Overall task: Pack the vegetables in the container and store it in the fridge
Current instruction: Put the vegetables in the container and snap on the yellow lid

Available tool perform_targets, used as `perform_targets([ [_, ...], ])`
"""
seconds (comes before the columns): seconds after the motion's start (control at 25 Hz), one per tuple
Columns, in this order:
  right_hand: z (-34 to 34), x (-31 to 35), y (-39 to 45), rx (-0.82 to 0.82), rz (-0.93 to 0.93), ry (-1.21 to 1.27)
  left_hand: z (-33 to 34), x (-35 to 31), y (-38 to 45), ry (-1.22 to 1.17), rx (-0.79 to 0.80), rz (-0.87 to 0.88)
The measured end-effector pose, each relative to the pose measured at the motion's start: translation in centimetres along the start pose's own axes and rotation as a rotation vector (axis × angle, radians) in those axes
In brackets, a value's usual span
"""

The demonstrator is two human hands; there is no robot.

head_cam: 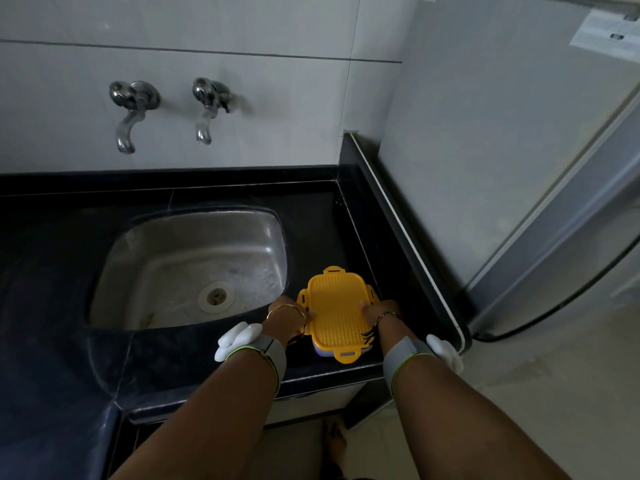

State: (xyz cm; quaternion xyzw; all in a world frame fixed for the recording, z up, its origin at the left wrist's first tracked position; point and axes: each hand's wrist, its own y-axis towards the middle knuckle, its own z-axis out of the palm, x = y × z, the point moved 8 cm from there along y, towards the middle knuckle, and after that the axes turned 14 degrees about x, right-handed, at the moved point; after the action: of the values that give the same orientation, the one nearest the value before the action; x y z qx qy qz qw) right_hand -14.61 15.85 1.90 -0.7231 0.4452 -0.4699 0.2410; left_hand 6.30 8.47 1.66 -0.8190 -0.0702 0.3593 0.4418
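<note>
A container with a yellow ribbed lid point(335, 310) and a pale purple base stands on the black counter point(322, 230), right of the sink. Its lid is on, with clip flaps sticking out at the sides and ends. My left hand point(287, 311) grips its left side and my right hand point(379, 311) grips its right side. The fingers are mostly hidden under the wrists. No vegetables are visible; the inside of the container is hidden. The grey fridge point(519, 150) stands to the right, its door shut.
A steel sink point(194, 268) lies left of the container, with two wall taps point(133, 112) above it. A raised counter edge point(398, 216) separates the counter from the fridge. My foot shows on the tiled floor point(519, 393) below.
</note>
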Motion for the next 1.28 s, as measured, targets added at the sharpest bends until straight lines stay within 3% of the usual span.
perform_targets([
  [0.32, 0.2, 0.0, 0.5, 0.002, 0.006, -0.129, 0.0, -0.4, 0.6, 0.051, -0.034, -0.03],
  [0.48, -0.1, 1.8, 0.2, -0.099, -0.08, -0.305, -1.3, -1.0, 0.4, 0.148, -0.163, 0.0],
  [0.68, -0.1, 3.0, 0.2, -0.088, -0.1, -0.384, -1.7, -1.4, 0.6, 0.25, -0.224, -0.031],
  [0.96, 0.0, 2.6, 0.4, 0.048, -0.063, -0.325, -1.7, -2.0, 1.6, 0.206, -0.149, -0.009],
  [1.28, 0.1, 3.1, 0.0, 0.04, -0.084, -0.31, -2.2, -1.9, 1.3, 0.219, -0.17, -0.029],
])
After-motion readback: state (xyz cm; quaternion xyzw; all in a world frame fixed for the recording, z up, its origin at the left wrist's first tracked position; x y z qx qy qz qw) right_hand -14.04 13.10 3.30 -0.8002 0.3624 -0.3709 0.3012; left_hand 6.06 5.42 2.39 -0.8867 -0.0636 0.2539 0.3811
